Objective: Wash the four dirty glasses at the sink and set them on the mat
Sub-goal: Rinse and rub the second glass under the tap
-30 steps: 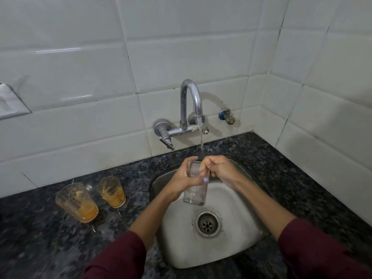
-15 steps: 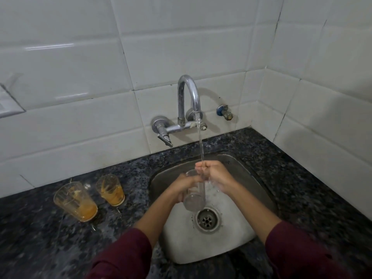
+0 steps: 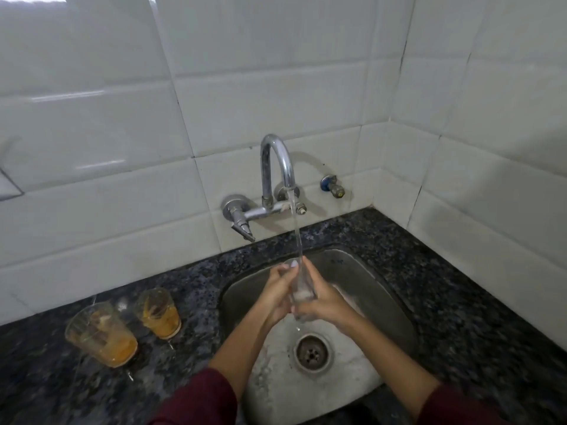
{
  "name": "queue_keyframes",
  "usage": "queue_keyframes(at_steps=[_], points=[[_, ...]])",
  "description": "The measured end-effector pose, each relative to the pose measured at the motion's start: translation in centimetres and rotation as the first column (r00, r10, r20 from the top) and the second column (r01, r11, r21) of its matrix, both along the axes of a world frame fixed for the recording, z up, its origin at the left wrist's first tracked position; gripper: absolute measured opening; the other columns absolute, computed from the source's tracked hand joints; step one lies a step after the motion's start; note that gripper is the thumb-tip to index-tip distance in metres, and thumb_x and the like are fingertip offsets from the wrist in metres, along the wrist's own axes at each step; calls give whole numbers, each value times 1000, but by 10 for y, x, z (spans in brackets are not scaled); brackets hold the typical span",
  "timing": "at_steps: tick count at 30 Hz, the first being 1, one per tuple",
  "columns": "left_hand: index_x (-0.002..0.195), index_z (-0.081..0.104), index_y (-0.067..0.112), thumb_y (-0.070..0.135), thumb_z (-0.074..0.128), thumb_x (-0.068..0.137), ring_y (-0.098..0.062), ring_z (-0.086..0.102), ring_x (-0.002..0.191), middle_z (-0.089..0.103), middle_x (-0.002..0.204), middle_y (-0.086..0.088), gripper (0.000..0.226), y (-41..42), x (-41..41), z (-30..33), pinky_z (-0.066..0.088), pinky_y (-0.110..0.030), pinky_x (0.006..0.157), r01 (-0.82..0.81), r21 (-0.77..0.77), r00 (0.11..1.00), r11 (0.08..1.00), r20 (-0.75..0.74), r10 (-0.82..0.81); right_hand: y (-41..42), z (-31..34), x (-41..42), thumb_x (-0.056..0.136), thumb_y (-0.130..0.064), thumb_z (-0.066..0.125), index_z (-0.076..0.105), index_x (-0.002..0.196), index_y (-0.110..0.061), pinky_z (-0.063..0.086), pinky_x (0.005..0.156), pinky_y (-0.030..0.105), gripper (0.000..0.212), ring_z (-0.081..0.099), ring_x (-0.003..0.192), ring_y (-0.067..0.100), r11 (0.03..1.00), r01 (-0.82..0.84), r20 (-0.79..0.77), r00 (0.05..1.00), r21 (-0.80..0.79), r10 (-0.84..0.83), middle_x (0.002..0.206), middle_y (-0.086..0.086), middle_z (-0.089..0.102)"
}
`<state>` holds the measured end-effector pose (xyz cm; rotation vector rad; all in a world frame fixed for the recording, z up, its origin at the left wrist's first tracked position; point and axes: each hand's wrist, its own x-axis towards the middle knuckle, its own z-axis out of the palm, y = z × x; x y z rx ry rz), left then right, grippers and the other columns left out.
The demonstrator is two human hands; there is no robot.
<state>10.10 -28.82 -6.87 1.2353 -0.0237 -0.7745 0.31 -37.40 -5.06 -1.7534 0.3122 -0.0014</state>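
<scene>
Glasses are the business at this corner sink [image 3: 383,289]: one clear glass [image 3: 302,289] is held upright at centre frame, directly under the stream of water [image 3: 297,231] falling from the curved tap [image 3: 277,167], with the drain [image 3: 312,352] just below it in the steel basin. A person's left hand [image 3: 276,294] wraps the glass from the left, fingers curled closed around its side, while the right hand [image 3: 326,302] closes on it from the right, fingers pressed to the wall and base. Two more glasses stand at lower left on the dark speckled counter [image 3: 460,302], well apart from the basin's edge: a larger one [image 3: 101,334] nearest the frame's edge and a smaller one [image 3: 159,311] just beside it, both streaked and holding orange residue, evidently unwashed. That makes three glasses in view of the four the job names; a fourth cannot be seen, and no mat appears anywhere in the frame, so whether any glass has already been set down clean cannot be told. By this showing the rinse of one glass is in hand, at least two full washes remain, and every visible glass has yet to reach the mat. One tap, one basin, two hands, maroon sleeves at the bottom edge.
</scene>
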Motion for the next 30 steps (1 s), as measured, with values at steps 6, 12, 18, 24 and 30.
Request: queue_keyframes(at_steps=[6,12,18,24,30], points=[[87,55,10,14,52,97,-15,54,62,60,75,-7,11,4,4,25,47,-22,50,33,334,891,942,417,-179,-10,11,-4,67,-26,68,-8,141,-48,47,80,42,108,48,118,40,521,-121,-111,993,-845,51,155,5,14],[76,60,6,-8,51,90,-15,57,64,64,70,-5,22,15,7,27,49,-22,56,25,66,921,997,387,-49,-28,27,2,62,-10,75,13,137,-59,58,75,47,109,66,92,25,965,-95,-50,995,-242,85,136,7,47],[81,60,5,-7,51,89,-14,66,80,72,82,-2,16,24,12,31,55,-28,74,128,-81,930,988,356,-91,-37,33,5,70,-4,74,28,136,-52,56,75,48,94,66,78,30,970,-145,-115,979,194,169,110,17,64],[107,60,-2,14,56,93,-20,64,81,65,96,-11,22,24,13,31,53,-24,65,199,130,861,971,449,-237,-26,23,17,60,-40,73,-2,136,-59,55,79,46,108,64,92,33,659,-123,-146,989,-742,21,116,11,61],[100,70,21,5,81,67,-24,58,106,56,119,-8,38,16,9,40,50,-33,93,-127,284,736,950,669,-102,-14,-6,17,65,-21,78,30,139,-36,51,75,27,89,60,107,19,996,36,-24,999,86,-34,117,-7,60]])
